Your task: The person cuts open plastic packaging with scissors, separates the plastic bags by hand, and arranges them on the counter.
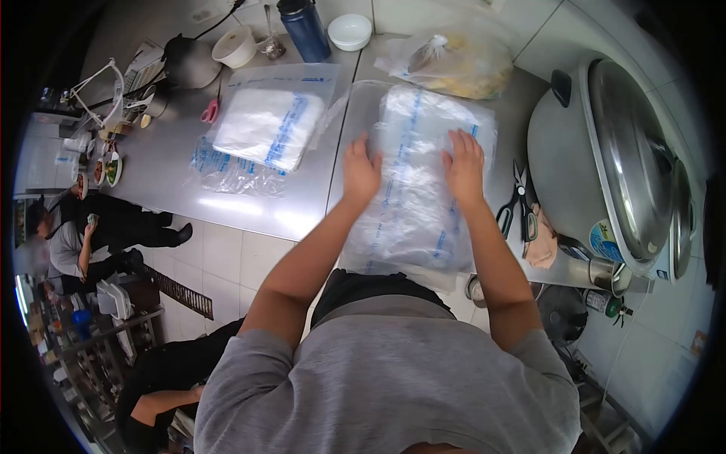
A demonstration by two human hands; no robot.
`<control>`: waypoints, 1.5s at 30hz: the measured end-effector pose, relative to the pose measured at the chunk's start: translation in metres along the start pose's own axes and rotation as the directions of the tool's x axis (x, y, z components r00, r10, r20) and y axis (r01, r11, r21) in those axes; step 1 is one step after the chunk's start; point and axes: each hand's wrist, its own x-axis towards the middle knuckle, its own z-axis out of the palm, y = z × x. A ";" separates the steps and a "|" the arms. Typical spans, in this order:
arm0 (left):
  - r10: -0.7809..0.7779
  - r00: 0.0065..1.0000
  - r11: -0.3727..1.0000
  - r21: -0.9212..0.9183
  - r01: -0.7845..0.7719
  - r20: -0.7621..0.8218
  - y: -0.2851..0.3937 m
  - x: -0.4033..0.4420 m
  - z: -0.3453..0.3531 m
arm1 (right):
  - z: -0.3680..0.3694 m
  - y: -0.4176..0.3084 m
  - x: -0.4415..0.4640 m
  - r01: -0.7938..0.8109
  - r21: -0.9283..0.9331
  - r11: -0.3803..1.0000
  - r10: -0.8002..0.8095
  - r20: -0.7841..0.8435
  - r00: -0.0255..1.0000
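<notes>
One pair of pink-handled scissors point(210, 112) lies at left on the metal tabletop point(162, 163). Just beside it: white stack point(261, 125) with blue print, on a clear plastic sheet; crumpled printed plastic point(234, 170) at its near edge. Behind, a blue bottle point(304, 34) stands upright, with a white bowl point(350, 32) next to it.

Left hand point(363, 171): palm down at the left edge of the clear plastic pack point(412, 163); grip released, fingers loosely spread. Pack lies flat between both hands, directly before the person, blue print running lengthwise. Knotted bag point(473, 74), yellowish contents, sits behind it. Right hand point(465, 168): on the pack's right side, grip likewise released, fingers slightly bent.

Further right: black-handled scissors point(517, 203), blades pointing away; cloth point(542, 238) near the handles; large lidded pot point(563, 151) beyond.
</notes>
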 end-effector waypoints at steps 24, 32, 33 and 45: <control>-0.001 0.991 0.999 -0.044 0.007 0.134 0.009 0.046 0.011 | 0.023 0.021 0.124 -0.137 -0.148 0.979 0.195 0.527 0.827; -0.026 0.989 1.000 -0.007 0.028 0.144 0.017 0.023 0.008 | 0.036 0.014 0.137 0.121 -0.249 0.961 -0.046 0.284 0.958; 0.006 0.994 0.999 0.034 -0.010 0.112 0.015 0.020 0.013 | 0.036 0.014 0.130 0.130 -0.247 0.960 -0.069 0.243 0.968; -0.417 0.871 0.885 -0.103 0.454 0.260 0.024 -0.045 -0.012 | -0.018 0.065 -0.047 -0.661 0.294 0.691 0.647 0.156 0.746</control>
